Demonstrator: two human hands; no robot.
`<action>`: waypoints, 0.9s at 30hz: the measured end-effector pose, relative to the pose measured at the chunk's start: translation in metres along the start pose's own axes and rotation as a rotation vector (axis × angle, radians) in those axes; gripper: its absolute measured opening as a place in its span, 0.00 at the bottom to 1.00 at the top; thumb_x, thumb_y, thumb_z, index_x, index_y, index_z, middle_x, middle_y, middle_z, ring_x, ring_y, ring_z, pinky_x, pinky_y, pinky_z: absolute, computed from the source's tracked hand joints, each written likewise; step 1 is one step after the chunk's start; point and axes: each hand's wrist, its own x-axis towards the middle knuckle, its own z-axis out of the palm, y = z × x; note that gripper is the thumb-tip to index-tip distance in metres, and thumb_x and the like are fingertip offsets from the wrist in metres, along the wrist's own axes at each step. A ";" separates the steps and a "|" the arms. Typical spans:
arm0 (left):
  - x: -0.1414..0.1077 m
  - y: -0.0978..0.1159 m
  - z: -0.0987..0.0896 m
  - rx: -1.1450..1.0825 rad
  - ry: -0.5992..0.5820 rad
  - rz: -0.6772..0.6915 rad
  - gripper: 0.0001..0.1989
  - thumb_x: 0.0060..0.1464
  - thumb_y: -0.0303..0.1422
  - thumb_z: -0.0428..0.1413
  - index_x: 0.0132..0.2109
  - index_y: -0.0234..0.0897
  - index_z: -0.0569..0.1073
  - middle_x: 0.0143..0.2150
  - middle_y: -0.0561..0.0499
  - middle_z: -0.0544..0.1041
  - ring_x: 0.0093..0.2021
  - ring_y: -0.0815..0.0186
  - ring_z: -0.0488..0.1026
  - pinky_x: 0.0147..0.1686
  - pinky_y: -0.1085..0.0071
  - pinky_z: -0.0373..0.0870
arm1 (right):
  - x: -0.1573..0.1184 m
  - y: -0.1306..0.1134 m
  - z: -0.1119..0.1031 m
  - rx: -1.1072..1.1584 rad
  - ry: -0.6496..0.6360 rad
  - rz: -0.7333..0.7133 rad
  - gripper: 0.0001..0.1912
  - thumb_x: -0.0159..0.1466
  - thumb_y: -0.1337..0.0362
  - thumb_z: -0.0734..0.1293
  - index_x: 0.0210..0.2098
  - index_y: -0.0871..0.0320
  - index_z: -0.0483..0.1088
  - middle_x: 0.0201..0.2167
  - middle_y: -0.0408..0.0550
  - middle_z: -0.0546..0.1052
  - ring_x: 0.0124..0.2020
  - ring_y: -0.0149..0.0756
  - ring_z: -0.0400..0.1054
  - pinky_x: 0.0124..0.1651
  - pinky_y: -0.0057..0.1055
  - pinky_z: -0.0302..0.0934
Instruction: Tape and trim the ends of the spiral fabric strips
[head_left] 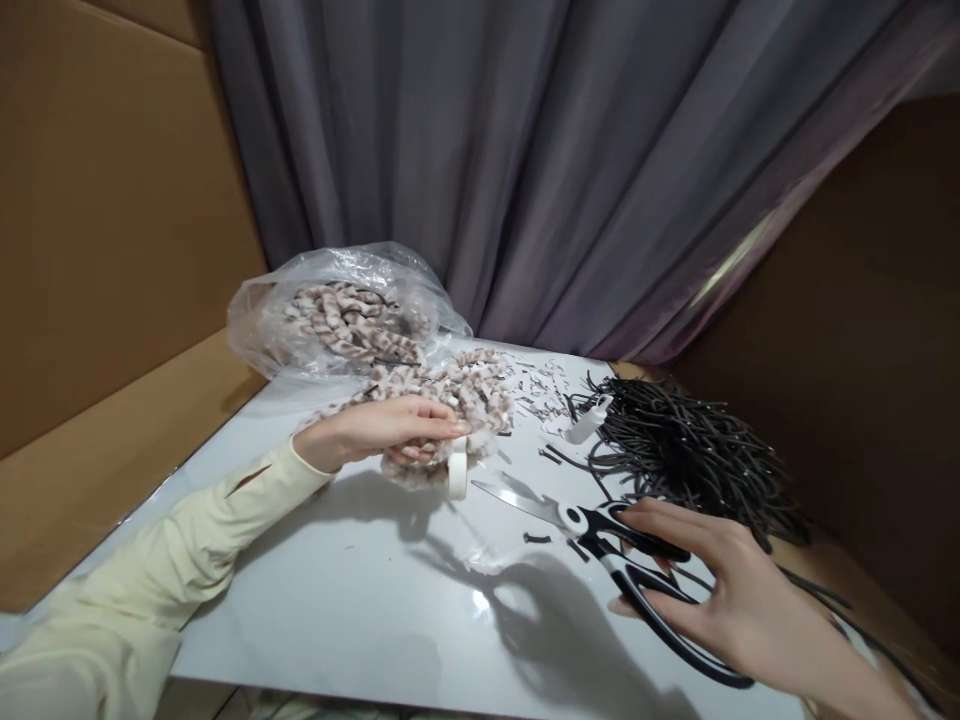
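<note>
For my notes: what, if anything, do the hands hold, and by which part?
Right hand: scissors, by the handles. Left hand: a fluffy piece, the white roll or both; I cannot tell.

Two hands (397, 425) (735, 590), one bag (253, 325), one bottle (586, 425), one pair of scissors (576, 519) show

The left sleeve (191, 550) is long, plain and pale cream-yellow, loose and visibly creased along its length, narrowing to a flat cuff (289, 478) with a short open slit (250, 480) behind it, while left hand (382, 432) and right hand (724, 585) are bare.
</note>
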 end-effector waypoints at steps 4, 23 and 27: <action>-0.002 0.001 0.000 0.023 -0.001 -0.005 0.16 0.50 0.45 0.56 0.30 0.36 0.66 0.20 0.58 0.57 0.17 0.76 0.48 0.17 0.75 0.41 | 0.016 -0.013 -0.003 0.058 -0.051 -0.050 0.13 0.51 0.61 0.69 0.37 0.54 0.76 0.37 0.51 0.78 0.33 0.45 0.74 0.32 0.33 0.69; -0.004 0.004 0.001 0.007 -0.057 -0.022 0.13 0.54 0.41 0.54 0.30 0.36 0.64 0.19 0.59 0.54 0.18 0.76 0.47 0.20 0.74 0.39 | 0.027 -0.015 -0.011 0.043 -0.149 -0.075 0.11 0.54 0.60 0.67 0.36 0.59 0.74 0.34 0.49 0.77 0.32 0.38 0.71 0.32 0.27 0.65; -0.004 0.002 0.002 -0.005 -0.102 -0.017 0.14 0.54 0.42 0.54 0.29 0.36 0.63 0.18 0.59 0.52 0.18 0.76 0.46 0.20 0.73 0.39 | 0.029 -0.018 -0.013 0.064 -0.188 -0.082 0.10 0.55 0.61 0.66 0.34 0.59 0.73 0.31 0.48 0.76 0.29 0.35 0.69 0.32 0.28 0.63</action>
